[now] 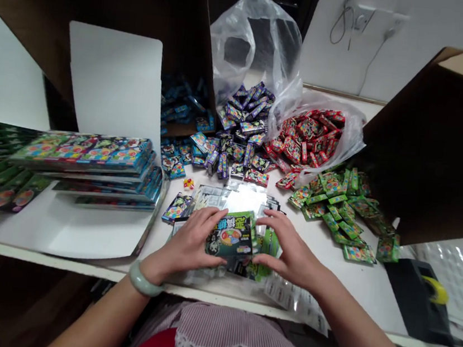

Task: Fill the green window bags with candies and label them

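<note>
My left hand (187,244) and my right hand (290,248) press in from both sides on a green-and-black printed packet (230,236), held upright-tilted above the table. Its lower part is partly hidden by my fingers. Under and behind my hands lie silvery foil sheets (245,198) and further green packets (268,251). A jade bangle (145,279) circles my left wrist. A loose blue-and-yellow packet (177,208) lies just beyond my left hand, and a strip of clear printed film (296,299) lies to the right of my hands.
Heaps of purple (240,135), red (307,135), green (337,206) and blue packets (183,105) spread across the table's far side. Long printed boxes (85,155) stack on the left. Cardboard box walls (438,137) rise on the right, and a black tape dispenser (419,298) sits near the front edge.
</note>
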`<state>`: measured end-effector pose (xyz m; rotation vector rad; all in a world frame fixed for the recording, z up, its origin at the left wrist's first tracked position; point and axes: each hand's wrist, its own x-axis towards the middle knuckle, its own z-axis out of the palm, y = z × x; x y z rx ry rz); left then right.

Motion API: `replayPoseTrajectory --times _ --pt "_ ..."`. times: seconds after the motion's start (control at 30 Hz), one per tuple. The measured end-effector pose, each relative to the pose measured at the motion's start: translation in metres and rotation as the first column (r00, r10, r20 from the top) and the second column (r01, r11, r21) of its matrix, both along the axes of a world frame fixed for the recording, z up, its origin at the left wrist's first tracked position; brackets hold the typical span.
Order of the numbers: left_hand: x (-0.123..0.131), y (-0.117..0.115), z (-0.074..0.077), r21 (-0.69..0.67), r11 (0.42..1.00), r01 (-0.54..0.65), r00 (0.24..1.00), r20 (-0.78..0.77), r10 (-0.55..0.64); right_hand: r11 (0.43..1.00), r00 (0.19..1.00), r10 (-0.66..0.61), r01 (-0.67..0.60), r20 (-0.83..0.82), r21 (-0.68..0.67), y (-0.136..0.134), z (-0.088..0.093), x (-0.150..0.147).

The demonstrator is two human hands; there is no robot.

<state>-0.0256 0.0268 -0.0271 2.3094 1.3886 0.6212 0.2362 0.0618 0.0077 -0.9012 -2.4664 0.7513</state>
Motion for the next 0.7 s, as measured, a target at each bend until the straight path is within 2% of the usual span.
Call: replayPoseTrajectory --times 0.07,0.13,0.2,0.27,0.3,0.37,0.47,0.57,0.7 --pt "0.001 -0.001 -0.001 -0.013 1.000 0.012 1.000 0.023 -0.012 0.999 0.998 0.053 -0.053 0.016 0.013 -0.001 0.000 -0.006" --pt "0.000 -0.001 -0.002 -0.024 1.000 0.007 0.999 0.045 -0.005 0.997 0.997 0.074 -0.074 -0.014 -0.006 0.009 0.000 -0.007" --pt "-0.006 0.000 -0.002 -0.023 0.999 -0.028 0.998 0.048 0.029 0.999 0.995 -0.030 0.029 -0.096 -0.017 0.034 -0.002 -0.002" --pt "-0.014 0.000 -0.001 -0.011 0.998 -0.067 0.997 0.035 0.068 0.974 0.970 -0.220 0.224 -0.106 0.028 0.071 -0.007 0.007" --pt "-0.018 0.001 -0.001 -0.005 0.997 -0.082 0.996 0.026 0.082 0.938 0.944 -0.327 0.329 -0.037 0.112 0.091 -0.011 0.011" --pt "-0.022 0.001 0.000 0.006 0.996 -0.091 0.996 0.014 0.091 0.896 0.881 -0.419 0.362 0.218 0.258 0.127 -0.021 0.016" --pt "-0.022 0.001 -0.002 0.013 0.996 -0.083 0.996 0.015 0.083 0.889 0.841 -0.439 0.356 0.317 0.287 0.159 -0.036 0.016" --pt "-0.020 0.000 -0.004 0.020 0.995 -0.096 0.995 0.023 0.095 0.903 0.862 -0.417 0.357 0.289 0.238 0.166 -0.039 0.015" --pt "-0.024 0.002 -0.006 0.027 0.993 -0.118 0.992 0.037 0.117 0.893 0.885 -0.448 0.434 0.130 0.123 0.155 -0.031 0.019"
